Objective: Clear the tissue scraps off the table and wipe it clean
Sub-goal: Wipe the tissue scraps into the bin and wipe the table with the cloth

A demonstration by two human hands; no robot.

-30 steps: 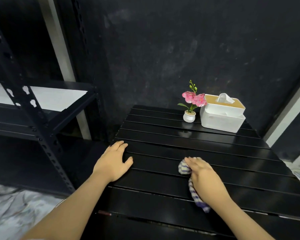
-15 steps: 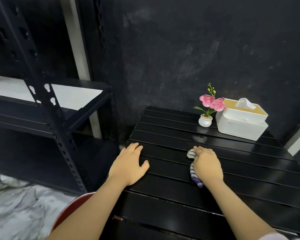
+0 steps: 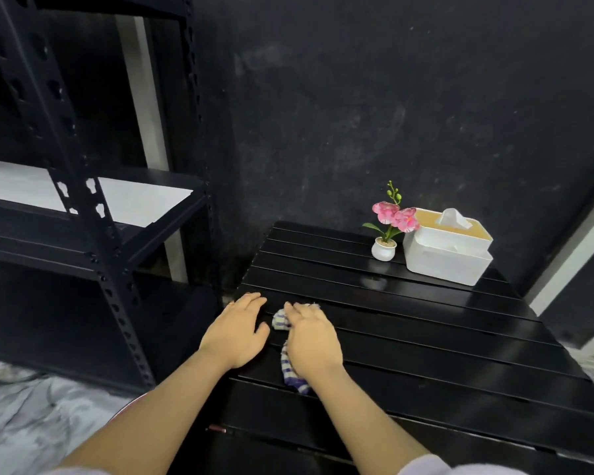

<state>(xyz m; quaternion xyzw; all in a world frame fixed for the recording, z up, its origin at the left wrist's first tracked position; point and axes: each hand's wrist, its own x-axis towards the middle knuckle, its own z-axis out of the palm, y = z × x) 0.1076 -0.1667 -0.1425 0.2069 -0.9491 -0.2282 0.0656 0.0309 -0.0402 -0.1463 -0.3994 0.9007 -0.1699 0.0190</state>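
- A right hand (image 3: 312,341) presses a purple-and-white striped cloth (image 3: 290,371) flat against a black slatted table (image 3: 426,354), palm down, fingers spread over the rag rather than curled round it.
- The left hand (image 3: 238,332) lies open and empty on the table's near-left corner, just beside the right; only a fold of cloth shows between them.
- The cloth runs lengthwise from the right hand's fingertips back toward the wrist, roughly across the slats, its tail trailing out beneath the heel of the hand.
- The rag sits at the table's left edge, so the unwiped stretch appears to lie to the right and toward the wall; the right hand, already on the cloth, is the one placed to sweep it.
- No tissue scraps are visible on the dark surface, which suggests the clearing is done and the wiping is under way.
- At the far end stand a small white pot of pink orchids (image 3: 388,231) and a white tissue box (image 3: 446,255), touching or nearly so, well apart from the hands; a long stroke toward the wall would meet them.
- A black metal shelving rack (image 3: 93,214) stands to the left, clear of the table.
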